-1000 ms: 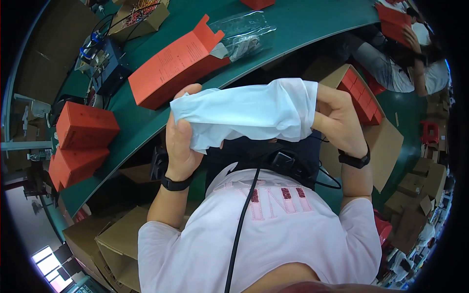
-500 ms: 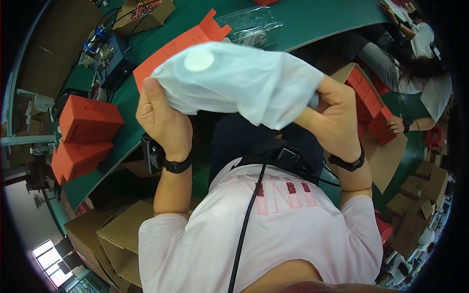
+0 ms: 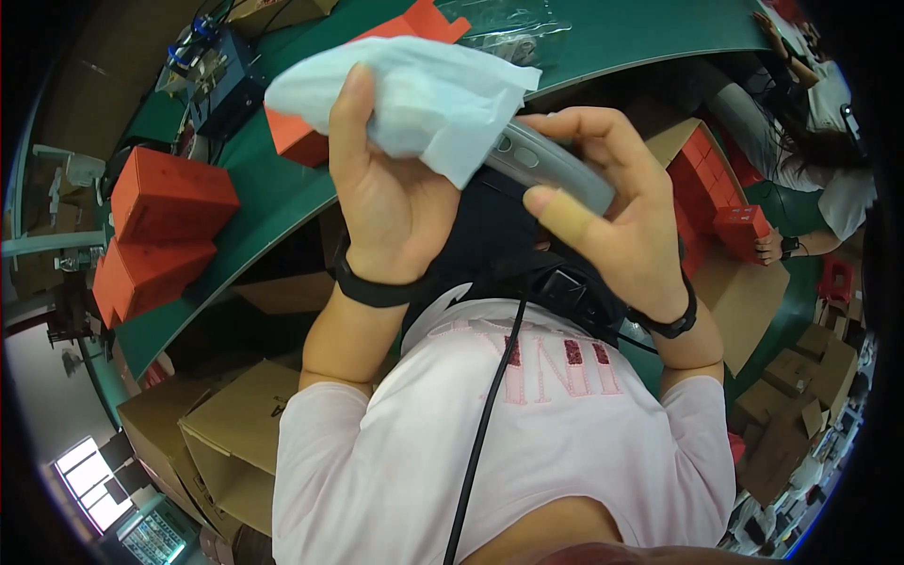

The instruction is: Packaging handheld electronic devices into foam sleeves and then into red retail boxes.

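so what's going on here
A person's left hand holds a pale bag over one end of a grey handheld device; the right hand curls around the uncovered end. A large red box lies partly hidden behind the bag on the green table. At right, another person's hand touches a small red box.

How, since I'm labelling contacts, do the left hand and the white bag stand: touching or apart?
Touching. In the head view, the left hand lays its thumb across the white bag.
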`<action>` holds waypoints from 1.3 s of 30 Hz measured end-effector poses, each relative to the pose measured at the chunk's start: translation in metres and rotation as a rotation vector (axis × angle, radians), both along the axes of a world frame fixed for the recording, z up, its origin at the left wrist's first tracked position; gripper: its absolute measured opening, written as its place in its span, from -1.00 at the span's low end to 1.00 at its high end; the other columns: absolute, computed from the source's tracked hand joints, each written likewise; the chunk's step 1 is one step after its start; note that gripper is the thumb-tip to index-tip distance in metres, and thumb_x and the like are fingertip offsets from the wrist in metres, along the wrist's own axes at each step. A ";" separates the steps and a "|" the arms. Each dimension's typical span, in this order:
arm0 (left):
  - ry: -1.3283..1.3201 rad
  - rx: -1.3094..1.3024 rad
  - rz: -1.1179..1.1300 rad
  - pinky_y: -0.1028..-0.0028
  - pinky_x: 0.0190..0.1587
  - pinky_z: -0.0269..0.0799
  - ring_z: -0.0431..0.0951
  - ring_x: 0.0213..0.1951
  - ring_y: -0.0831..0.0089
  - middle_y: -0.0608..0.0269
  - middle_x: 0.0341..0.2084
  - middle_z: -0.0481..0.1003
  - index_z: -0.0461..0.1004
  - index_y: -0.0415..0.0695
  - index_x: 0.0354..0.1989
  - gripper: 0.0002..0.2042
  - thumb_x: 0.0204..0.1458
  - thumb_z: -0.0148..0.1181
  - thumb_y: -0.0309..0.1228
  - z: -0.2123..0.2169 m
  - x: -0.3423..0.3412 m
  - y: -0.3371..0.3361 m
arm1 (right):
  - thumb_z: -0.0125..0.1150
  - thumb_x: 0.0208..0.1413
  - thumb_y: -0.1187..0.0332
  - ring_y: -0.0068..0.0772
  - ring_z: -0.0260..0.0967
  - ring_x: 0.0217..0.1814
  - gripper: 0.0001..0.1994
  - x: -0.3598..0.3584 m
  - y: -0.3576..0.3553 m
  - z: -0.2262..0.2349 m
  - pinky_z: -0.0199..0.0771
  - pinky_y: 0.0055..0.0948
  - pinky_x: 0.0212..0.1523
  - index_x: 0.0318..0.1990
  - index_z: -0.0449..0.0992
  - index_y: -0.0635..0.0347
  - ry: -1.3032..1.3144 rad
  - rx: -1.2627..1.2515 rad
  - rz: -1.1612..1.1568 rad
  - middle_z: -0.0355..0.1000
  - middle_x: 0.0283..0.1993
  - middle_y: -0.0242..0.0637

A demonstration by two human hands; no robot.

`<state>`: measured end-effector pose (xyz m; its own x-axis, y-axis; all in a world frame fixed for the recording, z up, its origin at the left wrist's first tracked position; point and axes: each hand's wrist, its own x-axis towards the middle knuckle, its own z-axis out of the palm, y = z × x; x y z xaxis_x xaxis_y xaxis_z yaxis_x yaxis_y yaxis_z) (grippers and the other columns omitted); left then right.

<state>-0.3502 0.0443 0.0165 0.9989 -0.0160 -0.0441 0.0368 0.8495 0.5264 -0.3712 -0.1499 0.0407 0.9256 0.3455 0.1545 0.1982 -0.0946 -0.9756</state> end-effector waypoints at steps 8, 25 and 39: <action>0.051 0.045 -0.036 0.17 0.20 0.40 0.51 0.07 0.29 0.24 -0.03 0.51 0.41 -0.09 0.09 -0.56 0.15 0.24 -0.09 0.006 0.007 -0.009 | 0.33 0.12 0.44 -0.54 0.43 0.01 -0.57 0.009 0.001 -0.011 0.43 -0.53 0.06 0.12 0.42 0.38 0.373 0.305 -0.003 0.50 0.01 -0.20; 0.135 -0.206 -0.304 0.02 0.30 0.24 0.37 0.24 0.11 0.07 0.17 0.43 0.36 -0.07 0.21 -0.45 0.20 0.14 0.07 -0.003 0.028 0.032 | 0.31 0.07 0.61 -0.34 0.36 0.20 -0.56 -0.012 -0.003 -0.001 0.28 -0.37 0.30 0.13 0.38 0.44 -0.212 -0.073 -0.029 0.29 0.16 -0.12; 0.009 -0.126 -0.013 0.10 0.19 0.46 0.56 0.07 0.16 0.07 0.00 0.54 0.39 -0.20 0.11 -0.56 0.24 0.16 -0.10 0.037 0.024 0.004 | 0.36 0.02 0.61 -0.51 0.46 -0.06 -0.53 -0.012 0.001 -0.015 0.48 -0.58 -0.10 0.11 0.40 0.38 -0.272 -0.005 -0.079 0.33 0.04 -0.21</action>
<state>-0.3261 0.0483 0.0532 0.9981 -0.0353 -0.0500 0.0529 0.9081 0.4153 -0.3837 -0.1491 0.0259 0.8742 0.2758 0.3997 0.4449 -0.1252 -0.8868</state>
